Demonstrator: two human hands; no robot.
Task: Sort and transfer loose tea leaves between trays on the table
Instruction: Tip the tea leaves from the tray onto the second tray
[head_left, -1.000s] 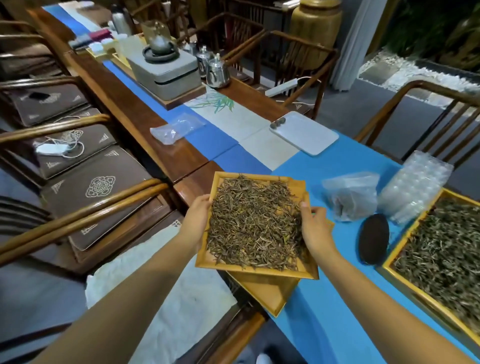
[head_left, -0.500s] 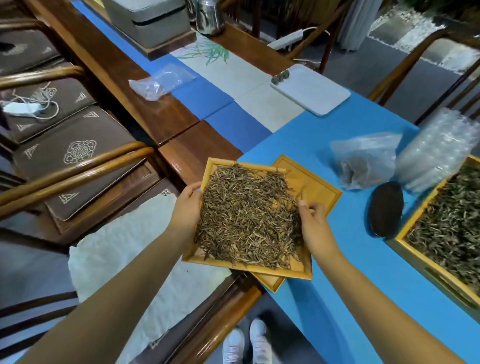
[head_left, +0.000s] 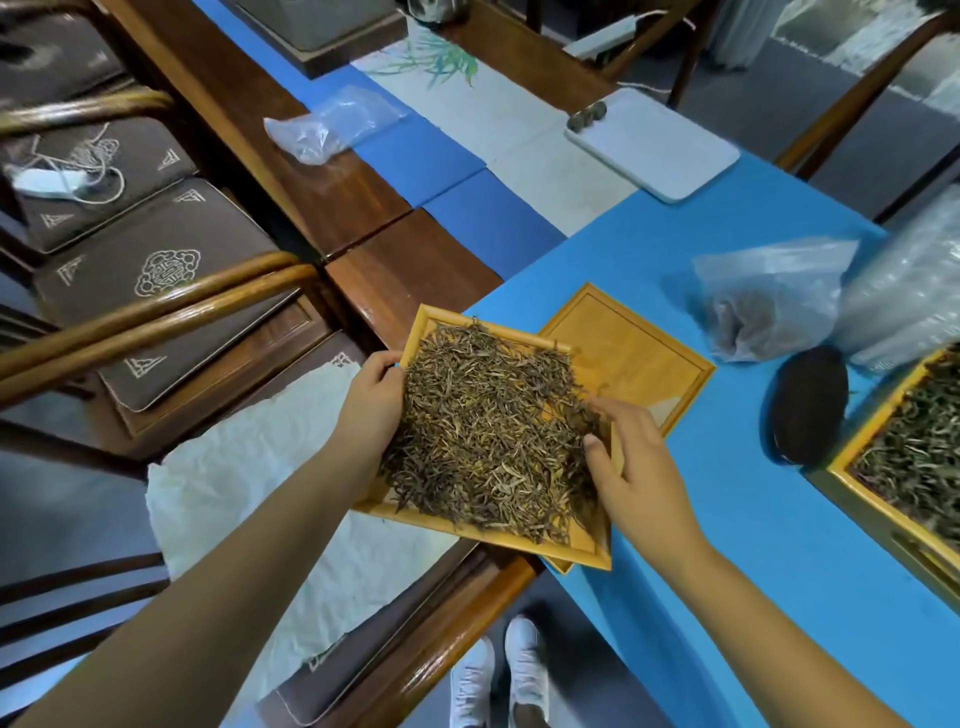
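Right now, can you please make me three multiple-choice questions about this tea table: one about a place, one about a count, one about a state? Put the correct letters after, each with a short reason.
1. Where does the empty wooden tray lie?
A. Partly under the held tray, on the blue cloth
B. On the chair cushion
C. On top of the white tray

2. How many wooden trays with tea leaves are visible?
A. One
B. Two
C. Four

3. What is the state of the held tray?
A. Empty
B. Covered with a lid
C. Full of loose tea leaves, gripped at both sides

Answers:
1 A: the empty tray juts out behind the held tray onto the blue cloth.
2 B: the held tray and another tray at the right edge both hold leaves.
3 C: the left hand and right hand grip its sides, with tea leaves heaped inside.
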